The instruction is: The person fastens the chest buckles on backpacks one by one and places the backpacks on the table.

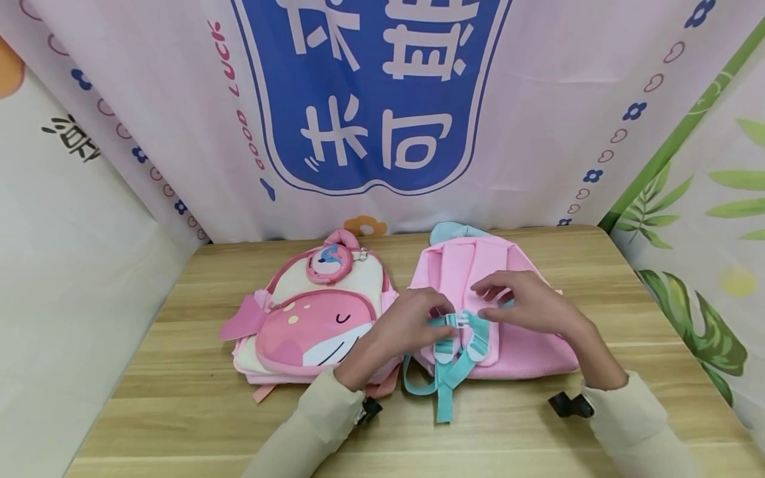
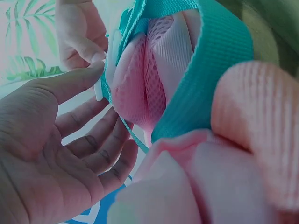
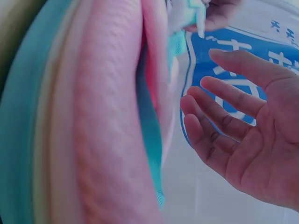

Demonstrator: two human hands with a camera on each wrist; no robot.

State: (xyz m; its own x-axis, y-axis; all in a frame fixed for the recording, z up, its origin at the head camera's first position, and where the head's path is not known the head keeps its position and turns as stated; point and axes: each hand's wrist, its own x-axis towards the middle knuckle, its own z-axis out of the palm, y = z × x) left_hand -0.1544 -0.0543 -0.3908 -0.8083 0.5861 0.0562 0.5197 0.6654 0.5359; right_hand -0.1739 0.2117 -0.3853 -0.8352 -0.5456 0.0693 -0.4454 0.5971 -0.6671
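A pink backpack lies with its shoulder straps facing up on the right half of the table. Teal webbing crosses the straps, joined by a white buckle. My left hand pinches the webbing at the buckle's left side; in the left wrist view its thumb lies against the buckle edge, with the other fingers loosely bent behind. Just right of the buckle hovers my right hand, its fingers relaxed and apart. The right wrist view shows that palm holding nothing.
To the left lies a second backpack, with a whale-face front pocket and a round pink pouch. Both bags rest on a wooden table against a printed curtain. A light blue piece sticks out behind the right bag.
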